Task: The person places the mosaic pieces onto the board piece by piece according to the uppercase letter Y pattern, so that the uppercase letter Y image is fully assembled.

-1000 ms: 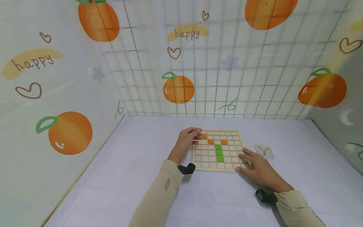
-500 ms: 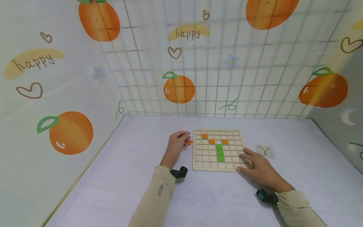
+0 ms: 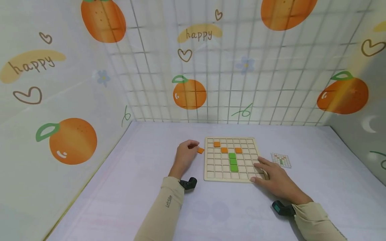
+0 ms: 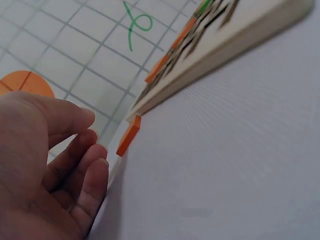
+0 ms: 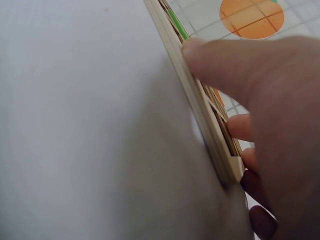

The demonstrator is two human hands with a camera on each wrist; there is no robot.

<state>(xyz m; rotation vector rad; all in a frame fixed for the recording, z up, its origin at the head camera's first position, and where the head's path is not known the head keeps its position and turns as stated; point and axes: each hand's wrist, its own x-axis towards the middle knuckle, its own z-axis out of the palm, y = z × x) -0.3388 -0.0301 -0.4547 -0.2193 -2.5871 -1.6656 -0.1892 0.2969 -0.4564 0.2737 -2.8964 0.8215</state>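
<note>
A square wooden grid board (image 3: 221, 178) lies on the table, with several orange and green tiles in its cells. One loose orange tile (image 3: 200, 151) lies on the cloth just left of the board. My left hand (image 3: 185, 154) is beside this tile; in the left wrist view a small gap shows between the loosely bent fingers (image 4: 95, 182) and the tile. At the board's near right corner, my right hand (image 3: 278, 180) rests with the thumb on the front edge and spread fingers over the right edge.
A small printed card (image 3: 281, 160) with a coloured grid pattern lies right of the board, beyond my right hand. White cloth (image 3: 135, 201) covers the table. Printed curtain walls (image 3: 150, 83) enclose its back and sides.
My left hand has drawn back leftward from the board's left edge, bringing an orange tile along, and has let it go on the cloth. My right hand has stayed in place.
</note>
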